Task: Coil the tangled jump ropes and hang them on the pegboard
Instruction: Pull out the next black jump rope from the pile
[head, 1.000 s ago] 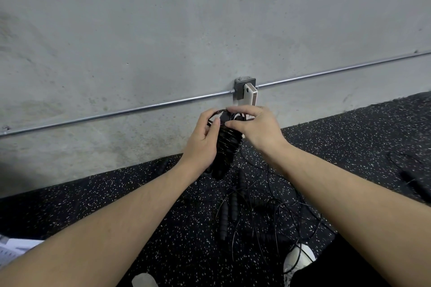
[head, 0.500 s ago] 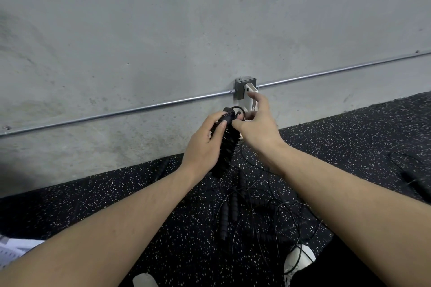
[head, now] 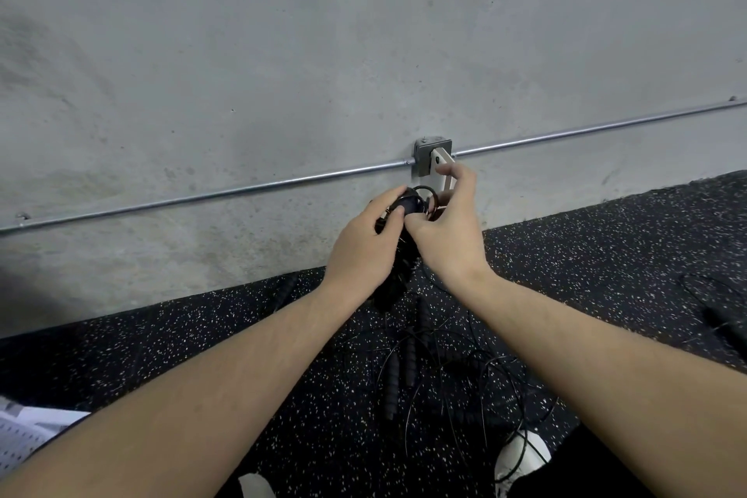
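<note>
My left hand (head: 364,243) grips the black ribbed handles of a jump rope (head: 398,275) held upright in front of the wall. My right hand (head: 448,230) pinches the thin black cord at the top of those handles, where a small loop (head: 424,190) stands up; its index finger is raised. More jump ropes (head: 408,368) with black handles and tangled thin cords lie on the floor below my hands. A white pegboard corner (head: 20,437) shows at the lower left edge.
A grey concrete wall carries a metal conduit (head: 202,196) and a junction box (head: 432,156) just above my hands. Black speckled rubber flooring (head: 606,255) covers the ground. Another black cord (head: 715,315) lies at the right. A white shoe tip (head: 521,461) is at the bottom.
My right hand shifted from lying over the handle tops to pinching the cord with the index finger raised. A small cord loop now stands above the handles. My left hand kept its grip.
</note>
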A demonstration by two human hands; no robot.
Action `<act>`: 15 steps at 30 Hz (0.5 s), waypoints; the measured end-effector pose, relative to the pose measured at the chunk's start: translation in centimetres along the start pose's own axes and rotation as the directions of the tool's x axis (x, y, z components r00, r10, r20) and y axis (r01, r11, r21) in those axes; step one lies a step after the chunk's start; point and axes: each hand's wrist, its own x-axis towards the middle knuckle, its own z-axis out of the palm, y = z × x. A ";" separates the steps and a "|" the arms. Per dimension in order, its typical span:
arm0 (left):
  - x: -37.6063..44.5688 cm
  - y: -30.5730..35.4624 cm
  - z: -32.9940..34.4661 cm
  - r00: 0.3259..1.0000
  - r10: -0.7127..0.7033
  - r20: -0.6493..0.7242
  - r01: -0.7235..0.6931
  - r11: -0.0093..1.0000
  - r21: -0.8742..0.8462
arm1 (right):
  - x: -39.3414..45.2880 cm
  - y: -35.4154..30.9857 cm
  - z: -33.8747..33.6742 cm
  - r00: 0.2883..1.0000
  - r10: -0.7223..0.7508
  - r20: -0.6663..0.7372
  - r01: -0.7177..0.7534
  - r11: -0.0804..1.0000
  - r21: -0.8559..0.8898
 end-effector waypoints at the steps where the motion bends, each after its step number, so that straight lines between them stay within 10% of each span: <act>1: 0.0 0.0 -0.1 1.000 0.008 0.001 -0.008 1.000 0.021 | 0.0 0.0 0.0 1.000 0.003 -0.002 -0.003 1.000 0.004; 15: 0.1 -0.1 -1.5 0.992 0.057 0.109 -0.074 0.985 0.156 | 0.4 0.4 0.8 0.994 0.106 0.005 -0.106 0.990 0.090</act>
